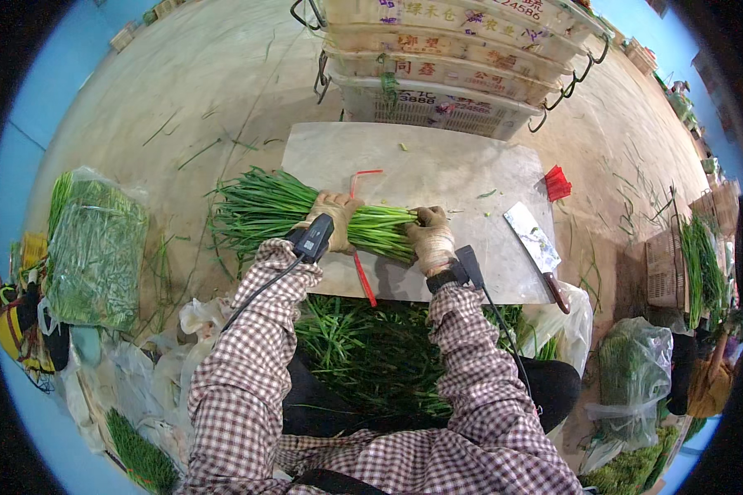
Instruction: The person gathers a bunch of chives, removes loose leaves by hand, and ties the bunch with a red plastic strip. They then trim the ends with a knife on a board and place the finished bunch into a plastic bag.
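A thick bunch of green chives (260, 210) lies across the white board (495, 164), its leafy tips hanging past the left edge. My left hand (334, 216), in a tan work glove, is wrapped over the middle of the bunch. At the pale stem ends, my gloved right hand (432, 238) has its fingers curled around the ends. A red tie strip (364, 278) runs beneath the bunch, with one end showing above and the other below it. To the right, a cleaver (532, 238) with a brown handle rests near the board's edge.
Stacked white plastic crates (439, 80) with wire handles stand behind the board. Red ties (557, 183) sit at its right edge. Loose greens (371, 352) fill the space below my arms. Plastic-bagged greens are at left (96, 253) and right (634, 377).
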Demonstrator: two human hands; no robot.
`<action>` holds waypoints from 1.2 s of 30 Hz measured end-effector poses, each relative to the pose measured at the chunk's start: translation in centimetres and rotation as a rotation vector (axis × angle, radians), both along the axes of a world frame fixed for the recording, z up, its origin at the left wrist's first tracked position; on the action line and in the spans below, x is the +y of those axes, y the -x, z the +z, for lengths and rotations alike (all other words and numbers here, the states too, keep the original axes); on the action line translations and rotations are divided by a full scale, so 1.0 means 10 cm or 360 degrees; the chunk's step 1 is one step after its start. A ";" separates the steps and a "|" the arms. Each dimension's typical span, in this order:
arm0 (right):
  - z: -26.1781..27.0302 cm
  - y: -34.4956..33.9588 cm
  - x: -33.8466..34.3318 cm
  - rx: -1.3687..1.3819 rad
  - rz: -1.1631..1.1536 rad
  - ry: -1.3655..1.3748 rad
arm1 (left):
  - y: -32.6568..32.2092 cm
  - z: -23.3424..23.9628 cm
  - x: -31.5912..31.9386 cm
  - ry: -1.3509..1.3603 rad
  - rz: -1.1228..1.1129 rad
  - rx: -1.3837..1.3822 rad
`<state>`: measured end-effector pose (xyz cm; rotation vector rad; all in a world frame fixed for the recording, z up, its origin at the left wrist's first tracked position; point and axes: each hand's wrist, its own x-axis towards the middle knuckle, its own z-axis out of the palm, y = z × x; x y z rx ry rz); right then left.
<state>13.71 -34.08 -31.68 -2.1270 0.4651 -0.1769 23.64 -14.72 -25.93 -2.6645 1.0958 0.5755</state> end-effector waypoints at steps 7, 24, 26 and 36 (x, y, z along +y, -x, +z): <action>-0.34 -0.04 -0.03 -0.0366 -0.0301 -0.0516 | -0.01 -0.04 0.03 -0.0035 -0.0003 -0.0041; -0.02 0.79 0.42 -0.0161 0.0252 -0.0142 | -0.05 -0.12 0.11 0.0094 0.0007 0.0011; 0.10 0.44 0.41 0.0602 0.0379 -0.0125 | -0.11 -0.21 0.17 0.0029 0.0024 -0.0009; 0.31 0.95 -0.14 -0.0208 -0.0758 -0.0720 | 0.04 0.06 0.09 0.0062 0.0013 0.0044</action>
